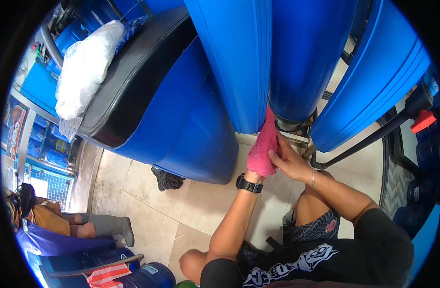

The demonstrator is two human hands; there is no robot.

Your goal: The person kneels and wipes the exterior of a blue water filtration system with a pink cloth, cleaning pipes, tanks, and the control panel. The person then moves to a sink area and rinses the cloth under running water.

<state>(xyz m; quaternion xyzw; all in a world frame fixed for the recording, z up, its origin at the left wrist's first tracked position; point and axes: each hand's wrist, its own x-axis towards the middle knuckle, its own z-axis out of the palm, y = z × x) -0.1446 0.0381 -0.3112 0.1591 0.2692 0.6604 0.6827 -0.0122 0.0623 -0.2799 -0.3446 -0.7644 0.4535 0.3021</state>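
My left hand [258,169] is covered by a pink terry cloth [262,153], and its fingers are hidden under the fabric. A black watch is on that wrist. My right hand [290,158] touches the cloth's right side, thumb on it; its fingertips are partly hidden. The cloth's upper end reaches between the lower end of a light-blue panel [238,64] and a dark-blue cylinder [302,64]. Another light-blue panel [371,82] stands to the right.
A large blue tank [191,126] with a black padded top bears a white plastic bag [86,68]. A dark mop head [167,179] lies by its base. A black pipe [367,138] crosses at right. Another person's booted leg [112,226] is at left, above blue containers [151,275].
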